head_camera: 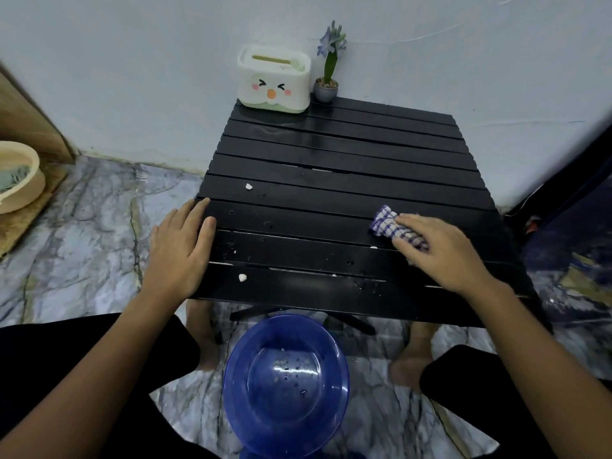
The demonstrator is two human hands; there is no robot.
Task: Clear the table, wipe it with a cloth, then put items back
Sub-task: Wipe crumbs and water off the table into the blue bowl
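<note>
A low black slatted table (347, 180) stands against the wall. My right hand (443, 250) presses a bunched blue-and-white checked cloth (389, 225) onto the table's near right part. My left hand (180, 250) rests flat on the near left edge, fingers apart, holding nothing. White crumbs (248, 186) and water drops lie on the near slats, one larger crumb (242, 277) close to the front edge. A white tissue box with a cartoon face (274, 81) and a small potted purple flower (327, 84) stand at the table's far edge.
A blue plastic bowl (286, 382) with a few crumbs sits on the marble floor between my knees, below the table's front edge. A cream bowl (18, 177) rests on a wooden board at the far left. Dark furniture stands on the right.
</note>
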